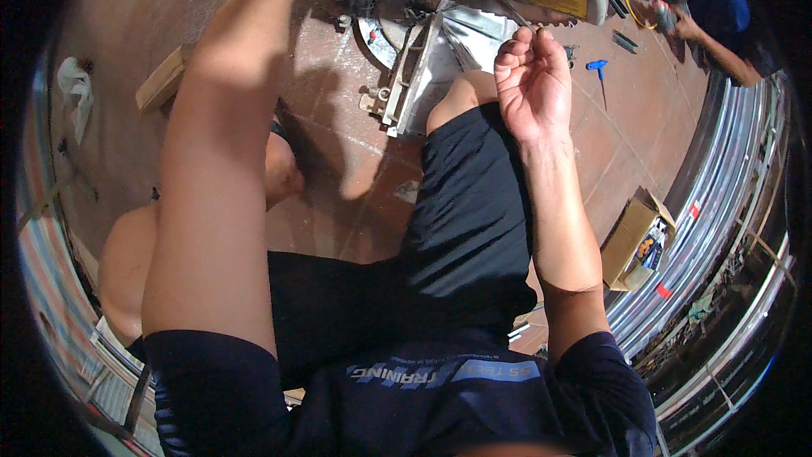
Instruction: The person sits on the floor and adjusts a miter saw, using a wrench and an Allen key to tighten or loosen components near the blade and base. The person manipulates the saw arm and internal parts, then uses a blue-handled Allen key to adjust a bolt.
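Mitre saw (469, 25) is sitting on tiled flr (338, 228) nr R knee (461, 103) — R hand (533, 80) is pinching fingertips together by toothed blade (551, 20), can't tell if it's grasping anything; L hand is lying out of view, grip unknown — blue-handled tool (597, 67) is lying to R.

Patches of bright light and dark shadow break up the tiled floor (634, 140), glare whitens the metal plate (482, 27), and fisheye distortion bows the metal lengths (709, 173) near a black, vignetted rim.
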Demonstrator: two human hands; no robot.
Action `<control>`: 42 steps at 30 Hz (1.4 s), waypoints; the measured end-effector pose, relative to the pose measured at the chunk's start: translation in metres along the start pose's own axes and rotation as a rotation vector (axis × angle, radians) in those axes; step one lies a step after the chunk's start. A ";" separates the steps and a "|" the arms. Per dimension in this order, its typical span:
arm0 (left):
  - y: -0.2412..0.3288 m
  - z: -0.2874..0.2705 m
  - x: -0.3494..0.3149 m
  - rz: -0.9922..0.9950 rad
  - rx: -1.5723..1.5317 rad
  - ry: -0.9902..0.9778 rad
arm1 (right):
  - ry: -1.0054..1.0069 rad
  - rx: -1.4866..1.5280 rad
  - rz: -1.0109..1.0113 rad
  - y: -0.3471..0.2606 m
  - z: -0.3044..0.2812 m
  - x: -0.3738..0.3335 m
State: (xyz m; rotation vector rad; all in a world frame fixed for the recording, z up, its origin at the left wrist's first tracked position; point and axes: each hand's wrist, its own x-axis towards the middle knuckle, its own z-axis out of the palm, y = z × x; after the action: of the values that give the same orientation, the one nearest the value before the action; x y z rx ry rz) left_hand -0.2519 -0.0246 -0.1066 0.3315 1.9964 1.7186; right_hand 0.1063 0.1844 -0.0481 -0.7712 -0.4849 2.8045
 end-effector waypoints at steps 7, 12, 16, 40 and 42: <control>-0.002 -0.001 0.001 -0.002 -0.022 0.003 | -0.044 0.100 0.053 0.010 -0.010 0.004; -0.003 0.000 0.001 -0.001 -0.025 0.002 | -0.084 0.164 0.064 0.010 -0.016 0.017; -0.005 0.001 0.003 -0.006 -0.028 0.004 | -0.074 0.223 0.054 0.013 -0.015 0.022; -0.011 0.002 0.015 -0.013 -0.058 0.016 | -0.109 -1.141 -1.128 0.029 0.077 -0.015; -0.010 0.002 0.016 -0.014 -0.062 0.017 | -0.092 -1.193 -1.167 0.031 0.088 -0.013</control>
State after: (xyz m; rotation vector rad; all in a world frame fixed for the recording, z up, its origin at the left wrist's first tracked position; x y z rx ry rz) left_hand -0.2633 -0.0173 -0.1200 0.2814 1.9486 1.7757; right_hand 0.0684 0.1291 0.0180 -0.2572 -1.8875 1.2812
